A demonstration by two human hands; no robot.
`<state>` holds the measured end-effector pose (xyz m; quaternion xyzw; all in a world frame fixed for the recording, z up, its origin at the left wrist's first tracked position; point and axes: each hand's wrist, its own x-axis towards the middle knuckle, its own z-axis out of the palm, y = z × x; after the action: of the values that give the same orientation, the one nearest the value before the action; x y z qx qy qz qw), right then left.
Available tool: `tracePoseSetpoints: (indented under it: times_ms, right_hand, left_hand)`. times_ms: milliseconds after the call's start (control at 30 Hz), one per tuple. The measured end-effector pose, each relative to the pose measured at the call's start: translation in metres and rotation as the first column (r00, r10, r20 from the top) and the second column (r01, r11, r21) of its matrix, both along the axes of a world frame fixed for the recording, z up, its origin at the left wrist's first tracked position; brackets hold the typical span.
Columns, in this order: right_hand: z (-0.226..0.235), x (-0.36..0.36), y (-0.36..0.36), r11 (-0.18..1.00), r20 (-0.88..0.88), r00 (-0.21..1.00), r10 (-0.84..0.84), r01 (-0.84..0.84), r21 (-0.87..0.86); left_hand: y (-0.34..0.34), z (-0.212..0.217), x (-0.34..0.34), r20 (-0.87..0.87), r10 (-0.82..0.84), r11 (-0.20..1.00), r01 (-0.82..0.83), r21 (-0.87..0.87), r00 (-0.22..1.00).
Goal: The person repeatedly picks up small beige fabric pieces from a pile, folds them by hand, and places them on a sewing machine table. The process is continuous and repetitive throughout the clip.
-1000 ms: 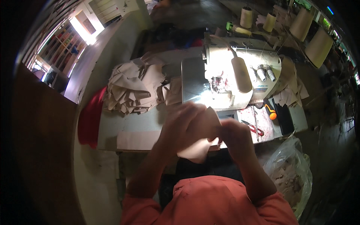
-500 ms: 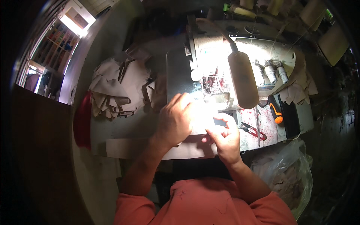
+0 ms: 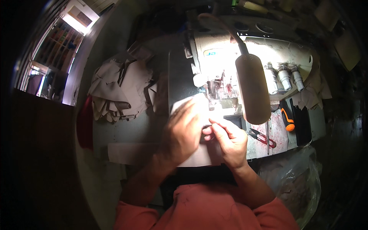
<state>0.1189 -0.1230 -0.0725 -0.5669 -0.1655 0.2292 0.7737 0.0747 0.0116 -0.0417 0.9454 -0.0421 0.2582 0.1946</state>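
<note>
Under the lamp's glare, a pale cloth piece (image 3: pixel 198 100) lies in front of the sewing machine (image 3: pixel 221 86). My left hand (image 3: pixel 183 132) rests over it, fingers stretched out and somewhat smeared by motion; its thumb is hidden. Thumb and forefinger of my right hand (image 3: pixel 232 145) are pinched together at the cloth's near right edge, where strong light washes out the detail. A small dark spot shows by these fingertips, too small to name. Both hands are close together, just short of the machine's needle area.
A heap of pale cut pieces (image 3: pixel 119 90) lies at left. The long lamp head (image 3: pixel 252 90) hangs above the machine. Red-handled thread snips (image 3: pixel 262 138) and an orange-and-black handled tool (image 3: pixel 287 119) lie at right. A clear plastic bag (image 3: pixel 306 180) hangs below the table edge.
My left hand has shifted slightly nearer me, and its fingers have straightened over the cloth. The right fingertips have closed in a pinch. The whole view has shifted a little.
</note>
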Motion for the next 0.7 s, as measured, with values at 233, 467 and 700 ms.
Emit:
tracePoseSetpoints:
  times_ms: [233, 467, 700]
  right_hand:
    - [0.005, -0.002, -0.033, 0.999, -0.089, 0.996, -0.027, 0.026, -0.018]
    - [-0.007, -0.009, -0.067, 0.971, -0.008, 1.0, -0.013, 0.01, -0.239]
    - [-0.01, -0.022, -0.078, 0.949, -0.073, 0.996, 0.052, -0.072, -0.306]
  left_hand:
    - [0.049, -0.009, 0.04, -0.176, 0.093, 0.988, -0.069, 0.137, 0.98]
    - [0.089, 0.006, 0.053, -0.101, 0.214, 0.972, -0.201, 0.125, 0.972]
    - [-0.035, -0.018, -0.046, -0.183, 0.063, 0.989, -0.086, -0.122, 0.981]
